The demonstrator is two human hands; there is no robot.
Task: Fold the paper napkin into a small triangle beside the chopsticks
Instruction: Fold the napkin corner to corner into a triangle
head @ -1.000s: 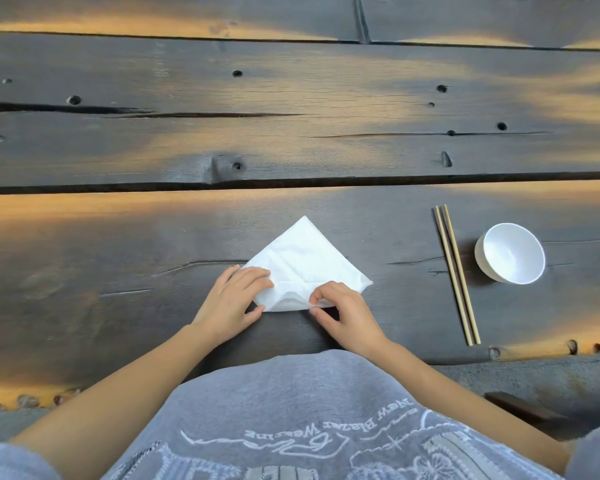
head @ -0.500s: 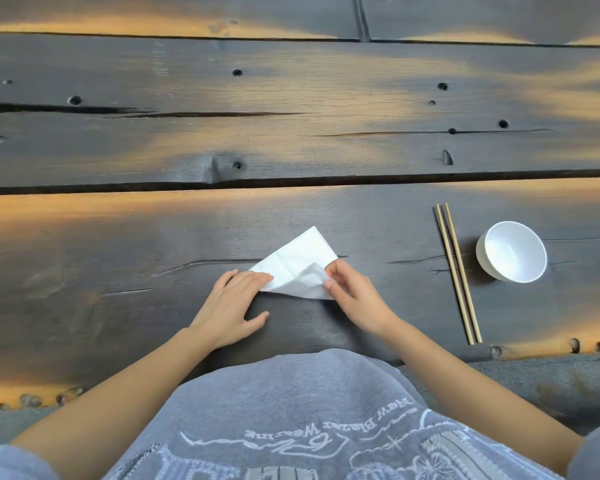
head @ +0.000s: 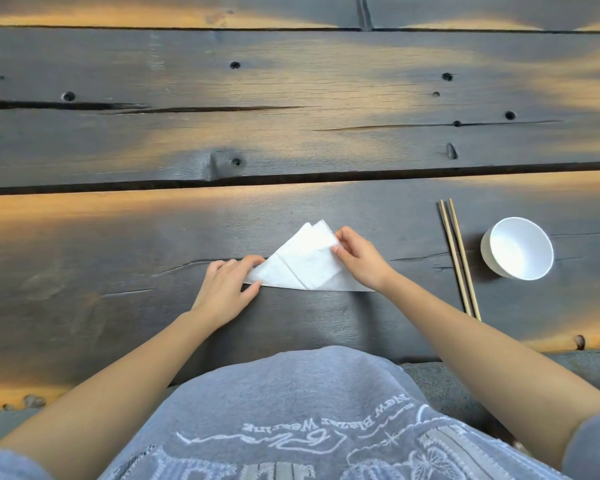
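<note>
Partly hidden under the right hand [head: 359, 263], the right corner of the white paper napkin [head: 300, 268] cannot be seen in full; both upper arms run out of frame. Dark, weathered wooden planks [head: 291, 133] with cracks, knots and small holes form the table. Folded into a wide triangle with visible creases, the napkin lies flat near the table's front edge, well left of the pair of thin wooden chopsticks [head: 458, 258] and the small white bowl [head: 517, 247]. The right hand pinches its upper layers; the left hand [head: 227, 287] presses its left corner, fingers spread.
</note>
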